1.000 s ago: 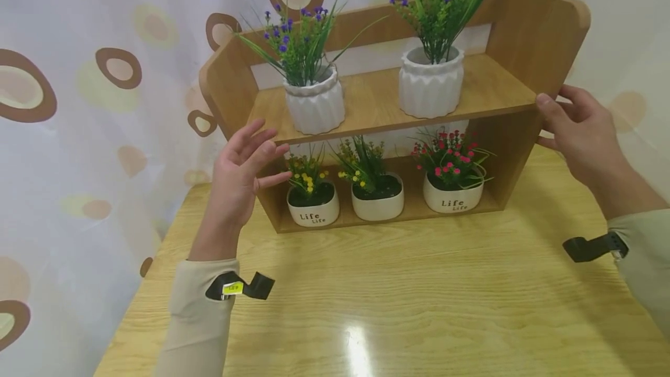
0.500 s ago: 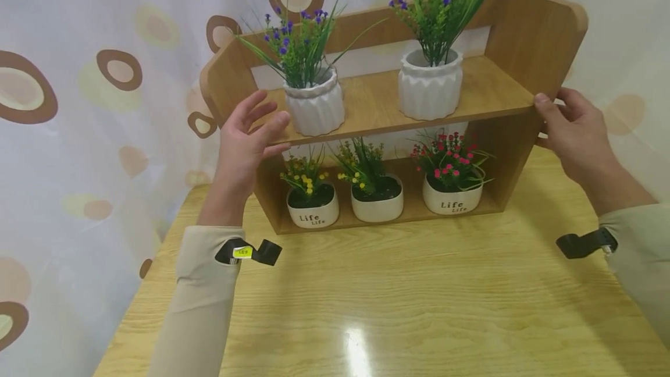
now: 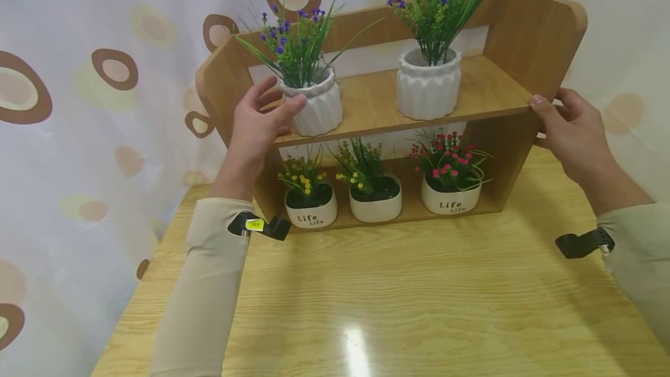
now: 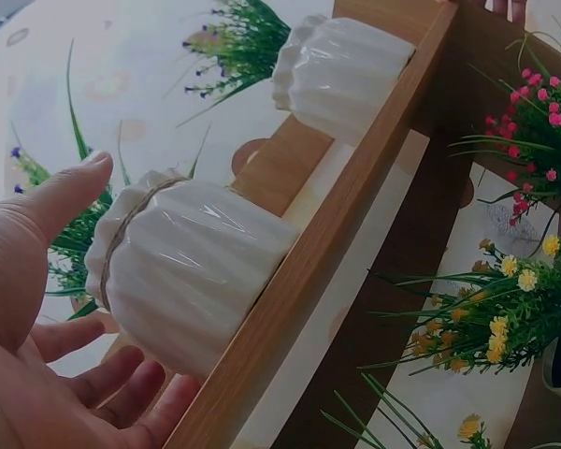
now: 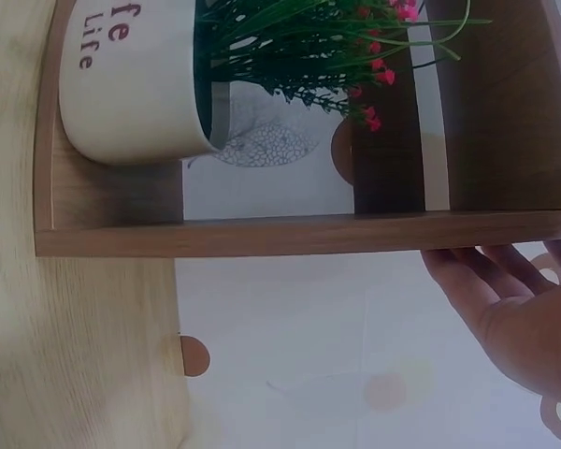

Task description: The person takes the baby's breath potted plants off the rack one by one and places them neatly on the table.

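My left hand (image 3: 264, 118) is beside the left white ribbed pot (image 3: 318, 110) on the upper board of a wooden shelf (image 3: 366, 95). Its thumb stands apart from the pot in the left wrist view, with the other fingers spread below and behind its rim; contact cannot be told. Purple flowers (image 3: 282, 42) and long green leaves rise from the pot. At the shelf's right side panel (image 3: 539, 39), my right hand (image 3: 576, 132) holds the edge, thumb at the front and fingers against the outer face. The right wrist view shows those fingers (image 5: 467, 281) touching the panel.
A second white ribbed pot (image 3: 429, 89) with purple flowers stands on the upper board. Below stand two cream pots with yellow flowers (image 3: 311, 208) (image 3: 376, 202) and one with pink flowers (image 3: 451, 196). The shelf rests on a wooden table (image 3: 419, 284) before a patterned curtain (image 3: 68, 191).
My left hand has moved up and right, from the shelf's left front edge to beside the left ribbed pot. My right hand stays at the side panel.
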A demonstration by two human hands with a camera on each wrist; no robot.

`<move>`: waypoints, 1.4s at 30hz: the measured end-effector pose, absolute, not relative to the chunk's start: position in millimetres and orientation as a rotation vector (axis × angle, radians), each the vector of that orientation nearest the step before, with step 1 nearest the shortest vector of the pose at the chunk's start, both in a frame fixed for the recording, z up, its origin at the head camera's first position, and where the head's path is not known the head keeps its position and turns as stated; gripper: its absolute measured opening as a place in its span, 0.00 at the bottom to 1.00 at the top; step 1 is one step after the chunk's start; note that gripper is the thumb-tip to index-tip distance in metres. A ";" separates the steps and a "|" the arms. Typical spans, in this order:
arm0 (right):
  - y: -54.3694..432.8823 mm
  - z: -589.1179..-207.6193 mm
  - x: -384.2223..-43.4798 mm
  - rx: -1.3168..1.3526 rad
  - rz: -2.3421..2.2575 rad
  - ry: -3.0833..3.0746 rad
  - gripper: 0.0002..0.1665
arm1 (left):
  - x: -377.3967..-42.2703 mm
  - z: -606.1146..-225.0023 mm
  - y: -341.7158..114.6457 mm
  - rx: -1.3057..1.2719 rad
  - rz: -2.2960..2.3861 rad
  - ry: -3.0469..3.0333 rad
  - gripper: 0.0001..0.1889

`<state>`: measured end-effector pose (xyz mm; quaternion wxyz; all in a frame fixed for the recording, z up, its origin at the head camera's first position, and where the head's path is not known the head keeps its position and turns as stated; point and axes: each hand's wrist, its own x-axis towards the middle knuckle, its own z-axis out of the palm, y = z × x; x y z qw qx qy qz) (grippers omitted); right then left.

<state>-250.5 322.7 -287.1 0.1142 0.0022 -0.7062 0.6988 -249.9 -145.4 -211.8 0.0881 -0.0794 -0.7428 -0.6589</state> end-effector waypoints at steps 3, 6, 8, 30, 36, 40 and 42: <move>321.8 -287.4 -250.1 0.014 2.047 -2.058 0.28 | -254.0 -210.5 -143.0 -0.220 -1.937 -2.245 0.42; 320.7 -288.1 -249.9 0.035 2.084 -1.999 0.24 | -258.0 -208.4 -139.9 -0.189 -1.917 -2.282 0.43; 320.2 -288.4 -249.9 0.043 2.110 -1.963 0.22 | -260.1 -207.0 -137.6 -0.180 -1.911 -2.301 0.44; 316.1 -283.3 -257.6 -0.058 2.141 -1.887 0.30 | -267.2 -203.0 -127.0 -0.104 -1.905 -2.336 0.46; 312.9 -284.8 -255.6 -0.029 2.105 -1.868 0.23 | -268.4 -204.2 -127.1 -0.112 -1.894 -2.332 0.44; 311.8 -287.6 -254.7 -0.031 2.096 -1.840 0.20 | -269.4 -204.9 -126.5 -0.111 -1.906 -2.325 0.44; 311.7 -289.2 -255.0 -0.042 2.095 -1.832 0.20 | -270.3 -205.4 -126.3 -0.106 -1.915 -2.322 0.44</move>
